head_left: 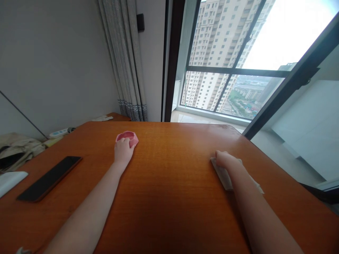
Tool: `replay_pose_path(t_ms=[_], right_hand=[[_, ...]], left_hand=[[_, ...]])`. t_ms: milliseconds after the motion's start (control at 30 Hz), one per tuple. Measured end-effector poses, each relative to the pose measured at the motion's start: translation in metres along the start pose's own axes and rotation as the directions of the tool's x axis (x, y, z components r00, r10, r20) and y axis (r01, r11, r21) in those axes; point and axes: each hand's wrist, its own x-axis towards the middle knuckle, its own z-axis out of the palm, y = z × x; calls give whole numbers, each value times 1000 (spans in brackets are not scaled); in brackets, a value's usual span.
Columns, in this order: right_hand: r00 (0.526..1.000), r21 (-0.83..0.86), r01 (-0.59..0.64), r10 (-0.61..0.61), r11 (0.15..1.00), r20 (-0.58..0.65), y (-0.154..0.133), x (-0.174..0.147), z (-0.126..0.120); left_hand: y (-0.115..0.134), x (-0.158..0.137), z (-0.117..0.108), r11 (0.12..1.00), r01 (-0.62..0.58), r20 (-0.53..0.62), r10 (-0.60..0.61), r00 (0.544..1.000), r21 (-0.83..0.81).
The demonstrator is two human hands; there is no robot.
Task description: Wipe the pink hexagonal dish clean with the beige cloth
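Observation:
A small pink faceted bowl (135,139) stands near the far edge of the wooden table (169,197), left of the middle. My left hand (123,151) grips its near side, fingers curled over the rim and partly hidden. On the right half of the table lies a thin pale grey cloth (224,179), flat and folded. My right hand (226,159) is closed on its far end, pressed down against the tabletop. The forearm covers the middle of the cloth, and most fingers of that hand are out of sight.
A dark rectangular phone-like slab (50,180) lies on the left of the table, beside a white object (10,180) at the edge. Behind are a power strip (60,133), crumpled fabric (19,150) and a grey curtain (127,60). A window (219,70) rises beyond the table.

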Motion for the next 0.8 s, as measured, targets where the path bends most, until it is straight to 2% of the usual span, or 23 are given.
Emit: replay_pose_path(t_ms=[200,300,333,400,467,500,533,600,633,667,700,767,800], right_hand=[[989,57,141,-143,988,45,-19,-14,-5],[958,126,279,-286,952,40,-40,-20,6],[938,160,343,-347,926,-3,-50,-23,13],[870,267,491,-451,829,-200,-73,-29,27],[840,486,541,-427,686,-334,-98,-37,41],[839,638,539,-417,550,-349,-109,-40,47],[838,764,519,-406,383,-365,-118,-43,51],[816,862,501,-372,76,-442,-127,-43,55],[802,856,516,-343,-16,-490,-126,-40,56],[785,835,548,-312,-54,-535,-123,-36,57],[769,809,587,-282,-42,-573,-118,-29,58],[746,750,655,-234,87,-624,-105,-12,60],[736,717,676,-217,174,-641,-99,-3,61]], left_hand=[[-2,0,-1,1000,-19,39,20,999,-20],[0,1,-3,1000,9,57,-9,998,4],[3,0,-5,999,22,42,-23,999,26],[16,-2,-11,999,13,-32,-12,999,34],[36,-9,-20,990,-124,-102,116,988,-72],[48,-15,-26,957,-242,-113,225,968,-163],[62,-23,-31,889,-370,-100,356,929,-270],[88,-41,-39,713,-536,-16,594,804,-453],[100,-50,-40,650,-558,31,665,746,-515],[110,-59,-40,608,-565,78,716,694,-558],[118,-67,-38,584,-573,129,756,642,-575],[126,-78,-30,602,-579,224,774,592,-550],[127,-81,-25,628,-578,265,763,590,-521]])
